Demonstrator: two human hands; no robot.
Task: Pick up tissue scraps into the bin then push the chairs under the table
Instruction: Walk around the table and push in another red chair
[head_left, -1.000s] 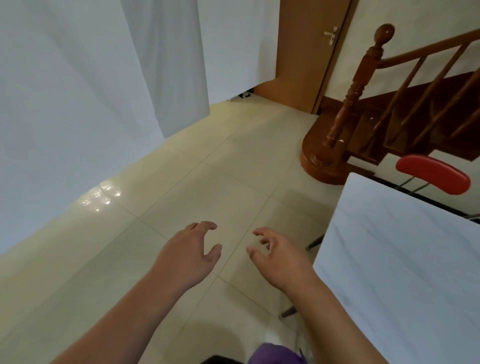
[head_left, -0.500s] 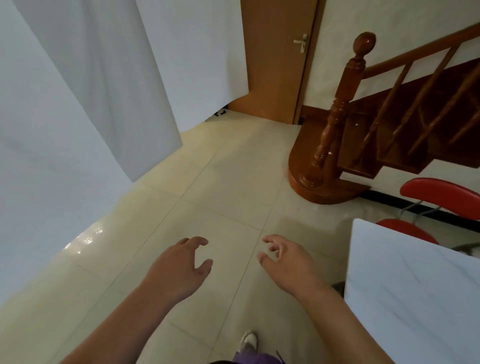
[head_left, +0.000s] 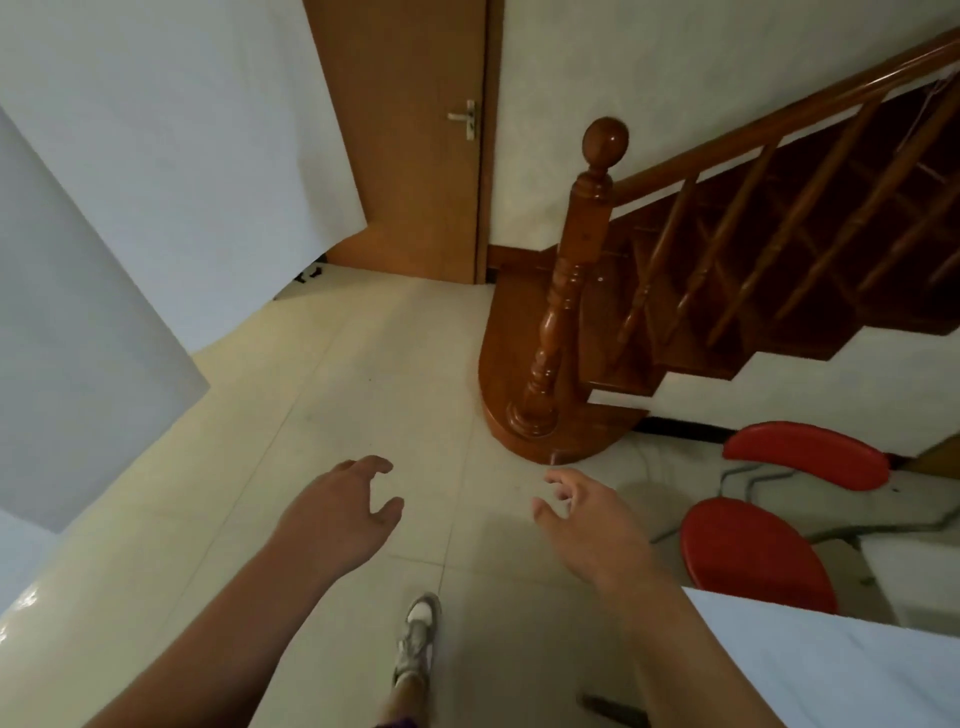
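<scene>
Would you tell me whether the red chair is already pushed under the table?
Not yet. The red chair stands out from the table, its round seat almost wholly uncovered beyond the table's edge.

Wooden door (head_left: 415, 156) with metal lever handle (head_left: 464, 118), upper centre. Wooden staircase (head_left: 779, 270) with turned newel post (head_left: 569, 291) fills upper right. White sheets (head_left: 171, 156) hang at left. Cream floor tiles (head_left: 374, 395). Grey-white sneaker (head_left: 415, 636), lower centre.

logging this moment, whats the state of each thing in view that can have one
left hand: open, empty
right hand: open, empty
red chair: pulled out, seat clear of the table edge
table: only a bare corner shows
door: shut
shoe: on the person's foot
</scene>
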